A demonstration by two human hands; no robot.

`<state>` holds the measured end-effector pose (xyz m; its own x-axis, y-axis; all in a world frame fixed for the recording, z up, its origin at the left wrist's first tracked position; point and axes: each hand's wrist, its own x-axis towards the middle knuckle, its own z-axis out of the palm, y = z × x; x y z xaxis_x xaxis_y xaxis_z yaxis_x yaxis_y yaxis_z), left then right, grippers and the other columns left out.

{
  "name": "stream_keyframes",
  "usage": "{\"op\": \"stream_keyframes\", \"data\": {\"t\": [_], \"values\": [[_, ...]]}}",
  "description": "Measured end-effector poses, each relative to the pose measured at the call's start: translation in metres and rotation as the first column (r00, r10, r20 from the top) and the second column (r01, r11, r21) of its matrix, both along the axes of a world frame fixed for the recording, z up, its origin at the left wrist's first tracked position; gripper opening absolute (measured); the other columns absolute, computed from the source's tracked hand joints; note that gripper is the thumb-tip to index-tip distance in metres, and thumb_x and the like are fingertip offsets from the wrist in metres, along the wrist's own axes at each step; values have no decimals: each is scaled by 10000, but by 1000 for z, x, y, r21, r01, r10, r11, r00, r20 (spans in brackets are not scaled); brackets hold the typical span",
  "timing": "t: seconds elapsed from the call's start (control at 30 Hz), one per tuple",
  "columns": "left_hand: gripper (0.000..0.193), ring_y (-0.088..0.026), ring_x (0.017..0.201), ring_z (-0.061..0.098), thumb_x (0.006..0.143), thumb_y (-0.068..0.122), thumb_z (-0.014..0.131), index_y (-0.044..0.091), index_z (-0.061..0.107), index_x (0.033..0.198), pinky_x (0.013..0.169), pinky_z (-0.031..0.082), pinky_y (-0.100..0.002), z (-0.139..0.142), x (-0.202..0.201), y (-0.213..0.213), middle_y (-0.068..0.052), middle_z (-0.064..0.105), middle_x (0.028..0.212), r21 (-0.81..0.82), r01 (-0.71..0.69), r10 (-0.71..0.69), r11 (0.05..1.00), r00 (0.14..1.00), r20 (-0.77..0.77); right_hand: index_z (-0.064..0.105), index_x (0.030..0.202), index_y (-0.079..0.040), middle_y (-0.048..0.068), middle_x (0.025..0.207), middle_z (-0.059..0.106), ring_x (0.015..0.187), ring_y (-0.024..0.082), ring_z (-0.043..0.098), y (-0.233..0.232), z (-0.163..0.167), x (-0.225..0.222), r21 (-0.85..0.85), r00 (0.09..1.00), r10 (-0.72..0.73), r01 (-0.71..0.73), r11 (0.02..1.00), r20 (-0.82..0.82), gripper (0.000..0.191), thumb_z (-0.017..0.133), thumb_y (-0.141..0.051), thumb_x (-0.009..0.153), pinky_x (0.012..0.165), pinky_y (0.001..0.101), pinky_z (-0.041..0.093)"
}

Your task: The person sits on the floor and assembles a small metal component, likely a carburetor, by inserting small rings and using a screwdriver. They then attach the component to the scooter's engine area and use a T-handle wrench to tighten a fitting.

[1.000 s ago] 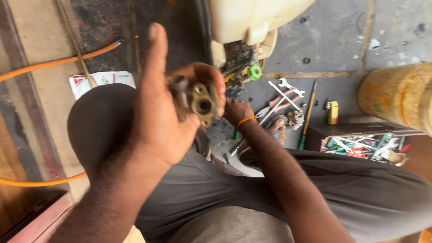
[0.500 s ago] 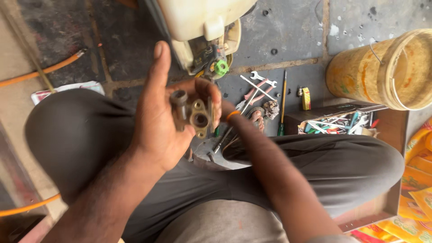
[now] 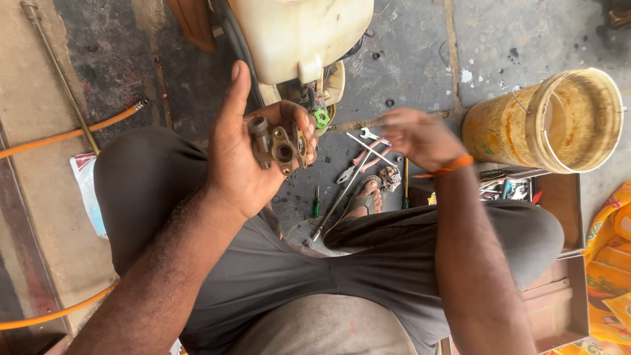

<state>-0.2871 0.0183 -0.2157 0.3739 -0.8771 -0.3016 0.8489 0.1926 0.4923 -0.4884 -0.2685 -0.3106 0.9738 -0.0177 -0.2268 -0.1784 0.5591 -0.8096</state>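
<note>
My left hand point(image 3: 246, 148) is raised above my left knee and grips a small brownish metal part point(image 3: 279, 146) with round bores and a short tube. My right hand point(image 3: 417, 137) is blurred in motion, away from the part and near the yellowish bucket point(image 3: 555, 118); its fingers are curled, and whether it holds anything is unclear. An orange band sits on the right wrist. Below the hands, spanners, pliers and a screwdriver point(image 3: 358, 167) lie on the concrete floor beside my sandalled foot point(image 3: 368, 197).
A cream plastic tank on a small engine point(image 3: 299, 39) stands just ahead. An orange hose point(image 3: 69, 135) runs at left. A wooden tray of tools point(image 3: 519, 190) lies at right, with bright cloth point(image 3: 608, 263) beyond it.
My right hand has left the metal part and swung right toward the bucket. The left hand still holds the part. The view has shifted, bringing the bucket fully in.
</note>
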Motion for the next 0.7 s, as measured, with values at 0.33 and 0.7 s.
{"op": "stream_keyframes", "data": {"t": [0.33,0.7], "values": [[791,-238,745,640,1019,745,403,33,685,821,677,526,-349,-4,-10,1,-105,655,815,-27,-2,0,1000,996,-88,605,1350,12,156,1185,690,1063,244,686,70,58,25,-283,950,-289,247,927,-115,302,575,-82,1065,911,387,601],[699,-218,830,656,1071,625,391,38,708,862,740,534,-338,-11,-35,0,-80,674,851,-4,-103,96,995,938,-333,648,1264,55,212,1223,729,1069,260,725,132,111,-4,-82,965,-263,261,962,-8,291,657,38,974,898,359,575]]}}
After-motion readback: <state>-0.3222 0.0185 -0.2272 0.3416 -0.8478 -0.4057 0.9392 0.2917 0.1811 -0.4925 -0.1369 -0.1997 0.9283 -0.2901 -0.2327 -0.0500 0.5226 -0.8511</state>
